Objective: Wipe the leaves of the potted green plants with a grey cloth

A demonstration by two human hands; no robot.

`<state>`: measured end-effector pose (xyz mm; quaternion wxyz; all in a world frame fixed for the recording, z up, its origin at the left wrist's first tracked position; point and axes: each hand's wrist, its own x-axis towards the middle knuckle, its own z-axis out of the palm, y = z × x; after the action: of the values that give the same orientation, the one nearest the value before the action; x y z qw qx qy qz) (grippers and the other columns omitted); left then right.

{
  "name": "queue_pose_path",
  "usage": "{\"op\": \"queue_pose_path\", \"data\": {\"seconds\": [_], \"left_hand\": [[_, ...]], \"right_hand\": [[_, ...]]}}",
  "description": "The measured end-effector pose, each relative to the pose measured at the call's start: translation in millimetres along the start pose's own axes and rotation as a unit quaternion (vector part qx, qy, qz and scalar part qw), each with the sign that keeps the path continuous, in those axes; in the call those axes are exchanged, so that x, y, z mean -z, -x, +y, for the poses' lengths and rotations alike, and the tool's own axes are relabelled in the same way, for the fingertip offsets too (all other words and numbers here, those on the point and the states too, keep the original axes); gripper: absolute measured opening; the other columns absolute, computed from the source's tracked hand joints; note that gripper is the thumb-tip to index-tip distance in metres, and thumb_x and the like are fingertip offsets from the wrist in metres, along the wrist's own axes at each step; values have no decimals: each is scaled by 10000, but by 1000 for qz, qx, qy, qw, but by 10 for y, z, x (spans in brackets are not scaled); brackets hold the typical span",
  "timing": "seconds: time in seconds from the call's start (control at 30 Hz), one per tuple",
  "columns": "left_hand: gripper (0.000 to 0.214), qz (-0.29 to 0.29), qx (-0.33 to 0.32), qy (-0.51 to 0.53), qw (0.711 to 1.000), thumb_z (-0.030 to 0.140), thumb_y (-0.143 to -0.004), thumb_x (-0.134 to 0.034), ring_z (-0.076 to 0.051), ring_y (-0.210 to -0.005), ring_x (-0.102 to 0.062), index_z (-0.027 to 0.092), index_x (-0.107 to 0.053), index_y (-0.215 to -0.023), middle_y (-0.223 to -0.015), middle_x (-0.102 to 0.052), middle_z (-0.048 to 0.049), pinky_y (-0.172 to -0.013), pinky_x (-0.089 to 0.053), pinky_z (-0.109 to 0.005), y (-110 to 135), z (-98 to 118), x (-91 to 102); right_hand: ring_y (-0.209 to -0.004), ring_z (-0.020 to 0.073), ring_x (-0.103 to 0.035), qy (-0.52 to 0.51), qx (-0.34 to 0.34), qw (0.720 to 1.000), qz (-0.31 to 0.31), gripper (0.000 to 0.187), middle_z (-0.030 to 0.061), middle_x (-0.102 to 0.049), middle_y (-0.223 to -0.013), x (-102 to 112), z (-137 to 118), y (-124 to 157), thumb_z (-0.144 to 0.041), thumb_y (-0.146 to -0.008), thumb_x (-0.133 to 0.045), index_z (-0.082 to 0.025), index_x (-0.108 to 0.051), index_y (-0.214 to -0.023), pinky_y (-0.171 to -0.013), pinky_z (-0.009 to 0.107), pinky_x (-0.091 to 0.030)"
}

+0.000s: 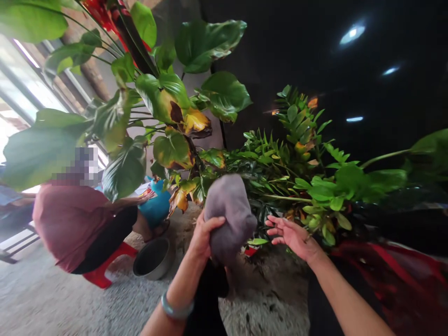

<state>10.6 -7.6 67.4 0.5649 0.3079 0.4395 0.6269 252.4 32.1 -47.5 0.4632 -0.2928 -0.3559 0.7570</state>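
A bunched grey-mauve cloth (229,217) is gripped in my left hand (206,233), its thumb laid across the front and the other fingers hidden behind. A bangle circles that wrist. My right hand (292,235) is raised to the right of the cloth, apart from it, palm up with the fingers spread and nothing in them. Just behind that hand are the leaves of a low green plant (322,186). Above and left of the cloth hangs a large-leaved plant (224,95), some of its leaves yellow and brown at the edges.
On the left a person in a dusty-red top (70,219) sits on a red stool (101,270) beside a grey basin (152,259) and a blue object (156,200). A red mesh bag (402,275) lies at lower right. Behind the plants rises a dark glossy surface (297,46).
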Motion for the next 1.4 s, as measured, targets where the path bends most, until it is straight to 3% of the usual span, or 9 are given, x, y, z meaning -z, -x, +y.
{"op": "queue_pose_path", "data": {"seconds": [0.13,0.37,0.53,0.67,0.87,1.03,1.13,1.23,1.4], "left_hand": [[468,8,-38,-42,998,190,-410,-795,-179,-590,-629,160,-625,-845,-689,-694,-5,-586,-518,-289,-315,11,-138],[516,-137,130,-216,958,126,-373,-775,-179,-589,-585,165,-685,-880,-640,-661,20,-532,-446,-254,-19,-318,152],[580,-133,-46,-115,983,179,-405,-799,-182,-662,-609,173,-668,-970,-761,-685,4,-600,-475,-258,-253,160,-147],[493,-76,-66,-105,989,219,-439,-787,-183,-666,-605,170,-649,-909,-755,-678,-3,-636,-491,-287,-481,24,-326],[453,-191,82,-372,905,68,-374,-768,-175,-635,-557,196,-720,-805,-639,-649,42,-568,-410,-238,-154,-231,120],[558,-168,-8,-215,962,173,-425,-799,-197,-713,-607,184,-691,-972,-794,-697,-6,-622,-457,-251,-260,209,44],[491,-111,-59,-130,984,232,-464,-787,-195,-683,-612,179,-657,-935,-783,-691,-19,-632,-477,-277,-460,168,-123],[429,-80,-24,-239,967,168,-416,-783,-180,-628,-577,177,-666,-829,-665,-648,12,-608,-459,-272,-435,-105,-81],[486,-205,58,-371,904,70,-354,-785,-225,-762,-604,212,-742,-817,-747,-681,27,-655,-460,-265,-80,-109,290]], "right_hand": [[-882,230,-666,-2,-2,1000,0,341,101,-693,-1132,-24,18,-33,-448,-781,-617,-236,-721,-1028,-683,352,-535],[-851,225,-667,2,-13,1000,-1,332,121,-712,-1050,13,11,0,-442,-808,-598,-202,-725,-1000,-673,336,-535],[-837,214,-663,-14,-14,1000,-5,366,103,-716,-1041,-40,-37,19,-475,-783,-611,-203,-729,-998,-655,320,-534],[-813,204,-672,-25,-21,999,17,343,96,-722,-1028,-56,-21,-16,-454,-831,-561,-199,-725,-991,-639,318,-534],[-600,164,-660,-20,-81,995,57,369,99,-722,-756,-3,-9,-10,-452,-876,-530,-146,-726,-815,-587,288,-528],[-688,175,-676,-34,-46,998,14,348,91,-729,-843,-48,-47,23,-442,-882,-515,-169,-730,-892,-632,293,-534],[-801,206,-679,-21,-33,999,11,359,103,-716,-1026,-51,-22,-11,-462,-878,-500,-197,-709,-1000,-636,318,-537],[-899,227,-665,-14,-24,999,36,352,108,-673,-1172,-21,27,-42,-475,-861,-522,-222,-695,-1035,-652,341,-543],[-953,244,-646,9,-30,998,58,368,121,-638,-1245,5,34,-3,-492,-828,-559,-228,-709,-1036,-666,352,-539]]}}
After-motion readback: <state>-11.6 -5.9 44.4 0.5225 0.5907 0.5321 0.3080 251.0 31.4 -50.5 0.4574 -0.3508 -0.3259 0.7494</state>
